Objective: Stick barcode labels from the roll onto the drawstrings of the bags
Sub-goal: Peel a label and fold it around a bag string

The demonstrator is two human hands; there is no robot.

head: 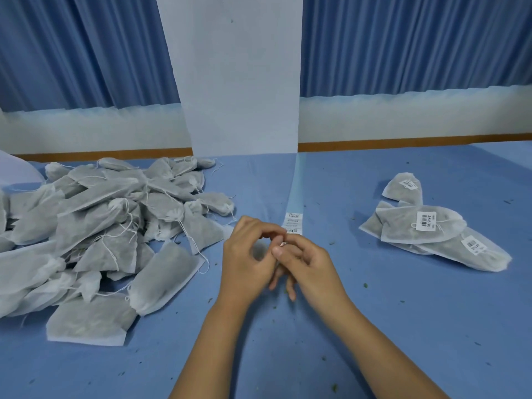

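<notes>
Both hands meet at the middle of the blue tabletop [374,326], just in front of the near end of the label strip [294,223]. The strip is a narrow band of pale backing that runs away over the cloth to the far edge, and printed barcode labels show only on its near part.

The right hand [311,269] has its fingers curled, and its thumb and forefinger pinch a small white label [283,243]. The left hand [247,254] is curled too, its forefinger tip reaching to the strip's near end. Whether it actually grips anything I cannot tell, since the fingers of both hands overlap there.

A large loose pile of unlabelled bags [95,231], grey-white with thin white drawstrings trailing out, lies to the left. To the right, well apart from the hands, sits a small heap of labelled bags [437,234], and 3 of them show white barcode labels. Small green flecks dot the cloth. Blue curtains [403,44] hang behind, on either side of a white wall panel [239,82].
</notes>
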